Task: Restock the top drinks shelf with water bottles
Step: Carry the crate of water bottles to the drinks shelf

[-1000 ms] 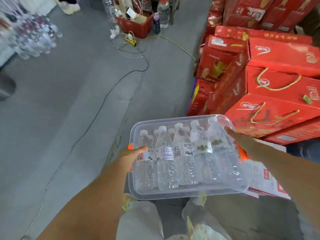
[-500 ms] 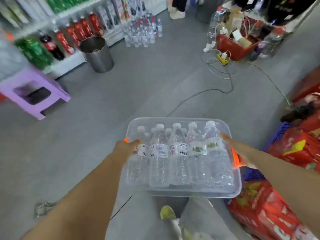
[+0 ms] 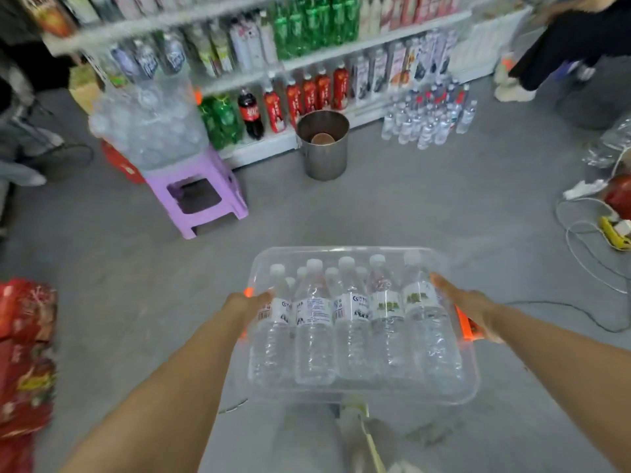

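Observation:
I carry a clear plastic bin point(image 3: 345, 250) in front of me, above the grey floor. Several water bottles point(image 3: 314, 322) with white caps lie packed in it. My left hand point(image 3: 247, 303) grips the bin's left side at an orange handle. On the opposite side my right hand point(image 3: 467, 303) grips the other orange handle. The drinks shelf point(image 3: 239, 59) stands ahead at the top of the view, filled with green, red and clear bottles.
A purple stool point(image 3: 201, 189) carries a wrapped pack of bottles point(image 3: 146, 121) left of centre. A steel bucket point(image 3: 322, 145) and loose water bottles point(image 3: 426, 114) stand before the shelf. Cables and a power strip point(image 3: 614, 230) lie right. A person's legs point(image 3: 546, 63) are at top right. Red packs point(image 3: 24, 353) sit left.
My view has swung left from the red boxes to face the drinks shelf. The bin stays in both hands, and the stool, bucket and shelf are now closer.

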Tool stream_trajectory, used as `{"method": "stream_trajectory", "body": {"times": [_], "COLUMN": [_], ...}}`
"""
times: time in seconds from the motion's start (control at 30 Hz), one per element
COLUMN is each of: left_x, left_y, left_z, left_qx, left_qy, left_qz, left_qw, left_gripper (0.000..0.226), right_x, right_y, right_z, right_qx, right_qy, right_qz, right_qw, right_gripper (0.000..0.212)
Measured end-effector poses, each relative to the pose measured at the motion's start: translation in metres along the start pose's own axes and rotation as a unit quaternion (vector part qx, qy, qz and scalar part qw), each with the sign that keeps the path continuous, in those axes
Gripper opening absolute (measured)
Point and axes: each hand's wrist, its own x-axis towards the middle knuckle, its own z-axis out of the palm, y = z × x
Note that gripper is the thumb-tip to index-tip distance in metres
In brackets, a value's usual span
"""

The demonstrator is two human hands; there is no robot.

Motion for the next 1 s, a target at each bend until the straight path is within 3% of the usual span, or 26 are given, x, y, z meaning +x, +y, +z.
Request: {"method": "stream_trajectory", "body": {"times": [0.2,0.53,0.77,1.0], "left_x": [0.095,0.275,0.387,0.473], "left_y": [0.103,0.301,0.433,0.544], "left_z": [-0.064,-0.121,-0.123,-0.098], "left_qx": [-0.052,-0.059,-0.053,-0.118], "left_qy": [0.021,0.029,0.023,0.022], "left_qz": [-0.016,0.005,-0.039,-0.08], "left_qw": [0.998,0.998,0.998,0.989], "left_gripper": [0.068,0.034,0.08,0.085], "right_x": [0.092,0.247,0.362,0.482], "right_y": [-0.164,-0.383,-0.526,-0.671], "right_z": [0.019,0.024,-0.013,-0.055], "right_qx": [-0.028,-0.052,-0.069,-0.087], "right_qy": [-0.01,-0.018,-0.026,-0.03], "right_qz": [-0.032,-0.01,-0.005,-0.008], "right_qw": [0.999,0.998,0.997,0.996], "right_gripper": [0.09,0.074,0.095,0.129]}}
